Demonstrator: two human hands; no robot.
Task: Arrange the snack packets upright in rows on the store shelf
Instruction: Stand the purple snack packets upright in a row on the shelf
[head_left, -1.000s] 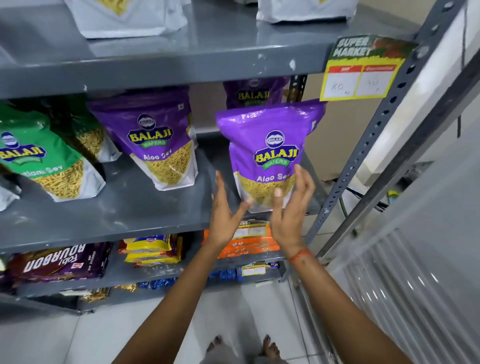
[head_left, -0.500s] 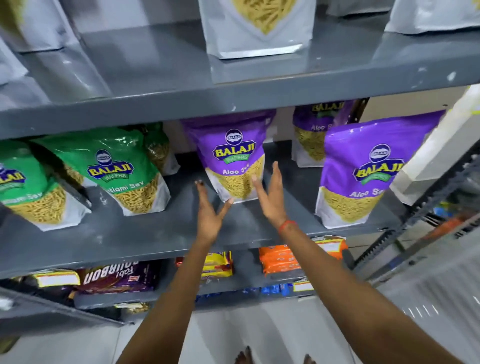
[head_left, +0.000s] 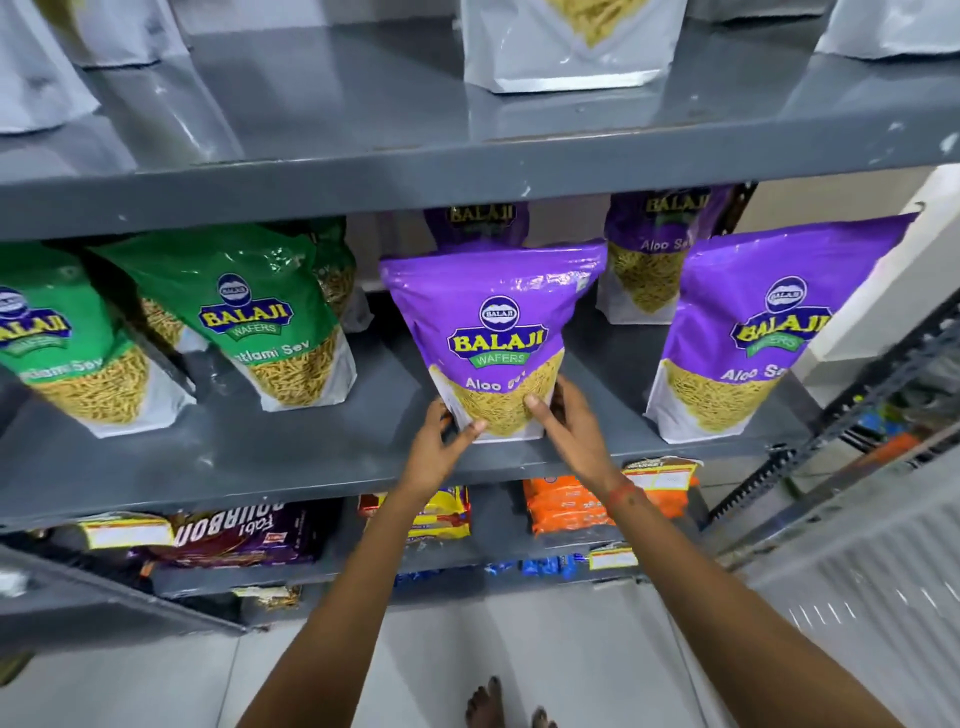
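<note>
A purple Aloo Sev packet (head_left: 496, 332) stands upright near the front of the grey middle shelf (head_left: 291, 457). My left hand (head_left: 441, 441) grips its lower left corner and my right hand (head_left: 563, 421) grips its lower right side. A second purple packet (head_left: 769, 332) stands upright to the right, at the shelf's end. Two more purple packets (head_left: 649, 260) stand behind in the back row. Green Ratlami Sev packets (head_left: 260, 317) lean to the left of my hands.
The upper shelf (head_left: 467, 171) overhangs close above the packet tops and carries white-bottomed packets (head_left: 566, 47). Biscuit packs (head_left: 566, 509) fill the lower shelf. A slotted metal upright (head_left: 841, 426) borders the right side. My bare feet show on the tiled floor below.
My hands let go of the rightmost purple packet, moved left, and closed on the middle purple packet. The view swung left with them.
</note>
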